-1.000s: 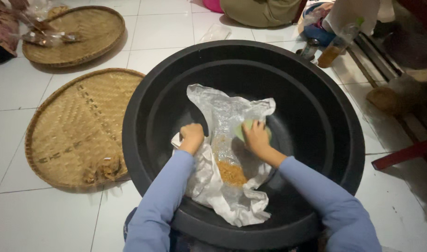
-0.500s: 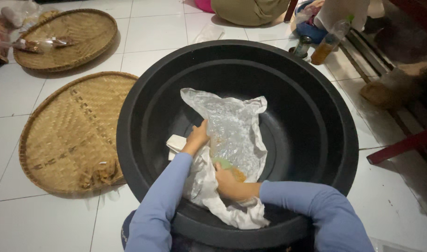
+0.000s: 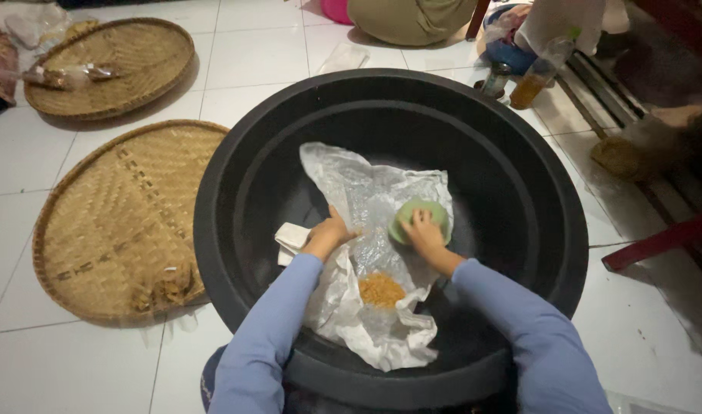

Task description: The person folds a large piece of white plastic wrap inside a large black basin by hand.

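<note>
Currently we work inside a large round black plastic basin (image 3: pixel 542 230) set on a white tiled floor (image 3: pixel 90 368). Spread across the basin's bottom lies a crumpled sheet of clear plastic (image 3: pixel 366 199), its near end reaching up onto the basin's rim closest to us. On that sheet, between our two forearms, sits a small heap of yellow-brown grains (image 3: pixel 380 290).

Our left hand (image 3: pixel 329 232) presses down on the sheet's left edge with the fingers curled; whether they pinch the plastic or only pin it, we cannot tell. Just left of this hand, touching it, lies a small folded piece of white paper (image 3: pixel 290 238).

Our right hand (image 3: pixel 425 232) rests on a small round pale-green plastic bowl (image 3: pixel 416 216), mouth down on the sheet, fingers laid over its near side. The hand covers the bowl rather than closing around it.

Left of the basin, a round woven bamboo tray (image 3: pixel 113 222) lies flat on the tiles, with a few brown scraps near its lower rim. A second woven bamboo tray (image 3: pixel 136 54) lies farther off, carrying small clear packets (image 3: pixel 67 74).
</note>
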